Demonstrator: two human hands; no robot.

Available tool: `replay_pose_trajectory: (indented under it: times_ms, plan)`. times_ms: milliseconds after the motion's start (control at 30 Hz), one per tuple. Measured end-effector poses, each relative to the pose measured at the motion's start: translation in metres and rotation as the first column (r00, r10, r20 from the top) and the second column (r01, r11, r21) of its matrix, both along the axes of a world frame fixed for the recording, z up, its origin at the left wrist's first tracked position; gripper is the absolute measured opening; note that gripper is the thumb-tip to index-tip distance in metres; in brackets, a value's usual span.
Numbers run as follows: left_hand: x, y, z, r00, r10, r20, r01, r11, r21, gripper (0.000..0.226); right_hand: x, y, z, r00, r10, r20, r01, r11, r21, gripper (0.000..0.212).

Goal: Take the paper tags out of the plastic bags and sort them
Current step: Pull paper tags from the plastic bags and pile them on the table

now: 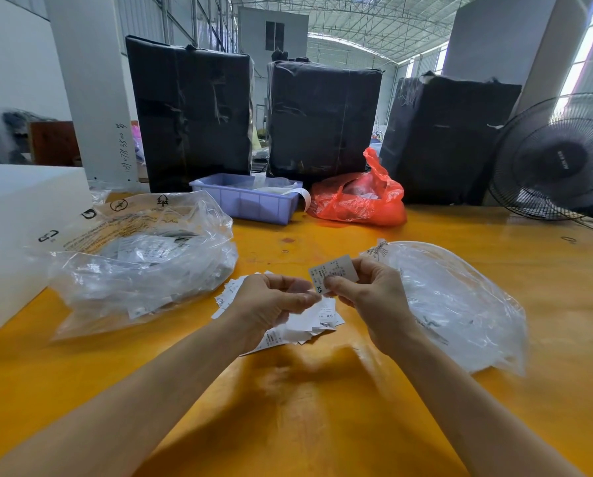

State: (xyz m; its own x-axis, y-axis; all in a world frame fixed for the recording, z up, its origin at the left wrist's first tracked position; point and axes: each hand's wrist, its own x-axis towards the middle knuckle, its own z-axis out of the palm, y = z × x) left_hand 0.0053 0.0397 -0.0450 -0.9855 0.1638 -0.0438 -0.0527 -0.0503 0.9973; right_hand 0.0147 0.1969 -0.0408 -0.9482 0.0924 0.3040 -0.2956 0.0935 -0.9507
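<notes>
Hands (pixel 322 297) pinch an XS tag (pixel 333 274) above glossy yellow table (pixel 322 407) in warehouse.

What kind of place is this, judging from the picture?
Probably a warehouse or garment packing workshop: a high steel-truss roof, big black-wrapped bales behind the yellow table, and a loose pile of size tags.

Glossy orange-yellow tabletop (pixel 322 425) all the way across; a small white paper tag (pixel 334 271) with dark print and a bold black "XS"; a white pile of tags (pixel 309 321) beneath, same black lettering; clear plastic bag (pixel 143 266) carrying black symbols; a crumpled red plastic bag (pixel 360 197); lilac plastic bin (pixel 250 201); three black-wrapped bales (pixel 192 111); black fan (pixel 560 156)
</notes>
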Motion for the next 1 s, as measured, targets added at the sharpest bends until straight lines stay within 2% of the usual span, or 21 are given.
replay_pose_trajectory:
  times_ms: [300, 500, 833, 1000]
  plan:
    - [-0.0024, -0.0003, -0.0021, 1.0, 0.015, -0.007, -0.015, 1.0, -0.004, 0.029, 0.0018, -0.0031, -0.0021, 0.998, 0.062, 0.006, -0.062, 0.995, 0.075, 0.018]
    - [-0.0022, 0.0004, -0.0028, 0.999, 0.031, -0.012, -0.031, 1.0, 0.0, 0.022, -0.0023, 0.0033, 0.001, 0.998, -0.057, -0.028, 0.056, 0.997, -0.049, 0.011]
    - [-0.0025, 0.0009, -0.0028, 0.999, 0.04, -0.013, -0.04, 0.999, 0.028, 0.022, -0.0005, -0.0012, -0.0017, 1.0, -0.007, -0.015, 0.007, 1.0, 0.015, 0.014]
    - [-0.002, 0.001, -0.003, 0.999, 0.039, -0.023, -0.039, 0.999, 0.01, 0.023, 0.0006, -0.0013, -0.0011, 1.0, -0.005, -0.009, 0.005, 1.0, -0.017, 0.013]
